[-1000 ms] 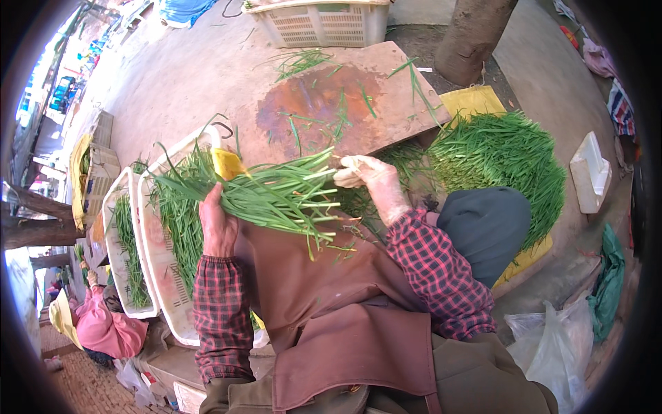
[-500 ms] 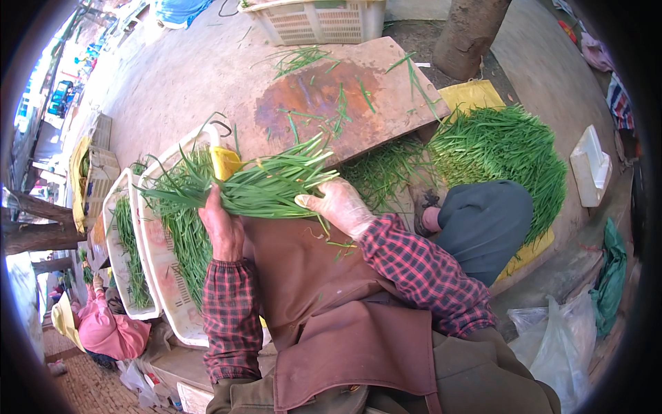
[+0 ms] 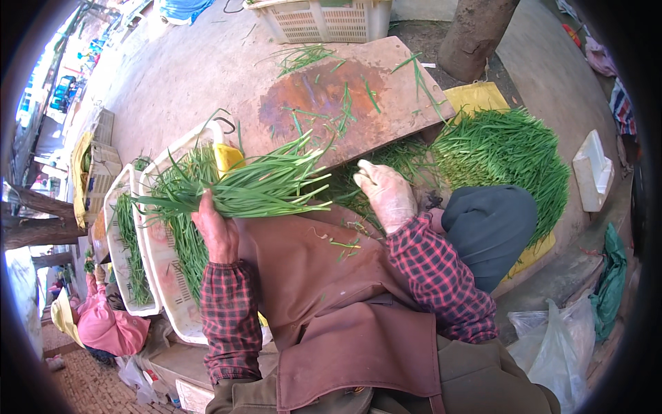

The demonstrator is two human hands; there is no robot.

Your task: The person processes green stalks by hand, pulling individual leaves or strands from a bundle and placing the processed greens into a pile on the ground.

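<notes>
My left hand is closed round a bunch of garlic chives. The long green leaves droop left over the crate and the pale stem ends point right. My right hand, in a thin whitish glove, is apart from the bunch, its fingers loosely bent and slightly apart, nothing visible in them. Beneath and beyond it lie loose chives. A brown apron covers my lap, with a few leaf scraps on it.
White crates of chives stand at left. Ahead lies a stained board with stray leaves. A large chive pile sits on yellow sacking at right, near a tree trunk and foam box. A person in pink is at lower left.
My right hand has come off the stem ends and moved right, away from the bunch. The left hand still holds the chives, in nearly the same place.
</notes>
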